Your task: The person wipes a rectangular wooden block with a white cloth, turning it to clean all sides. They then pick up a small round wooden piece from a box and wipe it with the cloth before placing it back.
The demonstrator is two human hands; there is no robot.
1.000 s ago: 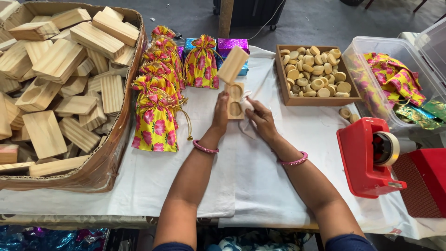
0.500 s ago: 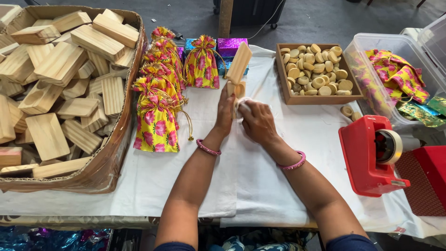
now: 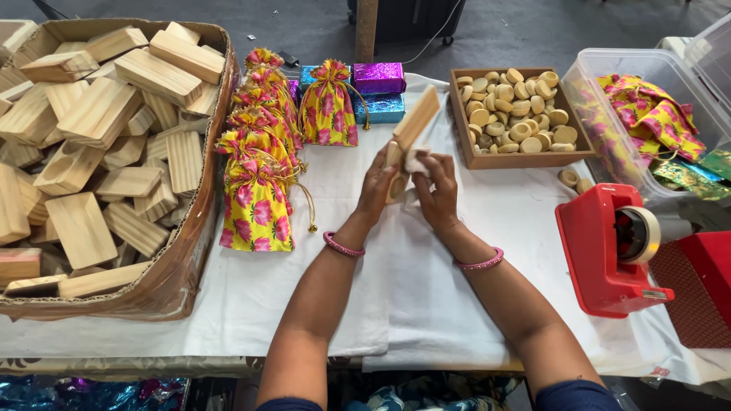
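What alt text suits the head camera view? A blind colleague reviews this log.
Both hands, left and right, hold a pale hinged wooden block upright over a white-clothed table, the right pressing a small white cloth against it. A cardboard box of wooden blocks sits left, a red tape dispenser right.

Pale pine block (image 3: 410, 133), white cloth (image 3: 415, 160), yellow pouches with pink flowers (image 3: 257, 199), red tape dispenser (image 3: 609, 251), pink bangles (image 3: 343, 246).

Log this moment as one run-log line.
left hand: holds wooden block upright | right hand: presses white cloth on block | beside: fabric pouches
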